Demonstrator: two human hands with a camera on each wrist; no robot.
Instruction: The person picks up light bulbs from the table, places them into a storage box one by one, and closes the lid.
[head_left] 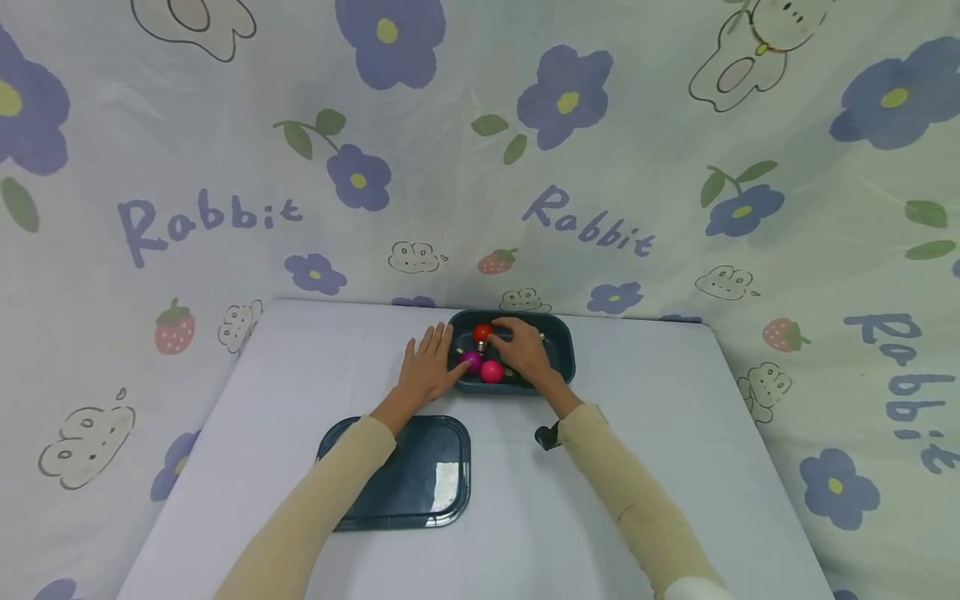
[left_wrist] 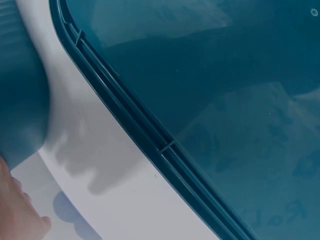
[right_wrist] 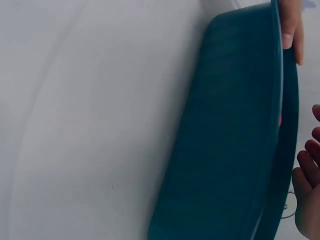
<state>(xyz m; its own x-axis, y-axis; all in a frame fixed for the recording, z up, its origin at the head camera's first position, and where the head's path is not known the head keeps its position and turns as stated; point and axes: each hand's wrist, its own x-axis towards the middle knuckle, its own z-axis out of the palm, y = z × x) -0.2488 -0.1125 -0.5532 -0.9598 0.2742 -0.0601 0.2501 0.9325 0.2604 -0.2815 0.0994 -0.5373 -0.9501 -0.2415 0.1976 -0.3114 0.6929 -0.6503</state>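
A dark teal bin point(head_left: 562, 385) stands at the back of the table. In it lie a red light bulb point(head_left: 482, 332) with a metallic screw base, a purple round bulb-like piece point(head_left: 471, 362) and a pink ball-shaped piece point(head_left: 492, 372). My left hand point(head_left: 427, 367) rests along the bin's left end, fingers straight and thumb at the rim. My right hand point(head_left: 523, 350) reaches over the bin, its loosely bent fingers close beside the red bulb. In the right wrist view, the right hand point(right_wrist: 309, 175) shows above the rim with no held object visible.
A flat dark teal tray point(head_left: 463, 479) lies on the table point(head_left: 600, 517) nearer to me, partly under my left forearm. Its ridged rim point(left_wrist: 135, 117) fills much of the left wrist view. A patterned curtain point(head_left: 450, 167) hangs right behind the bin.
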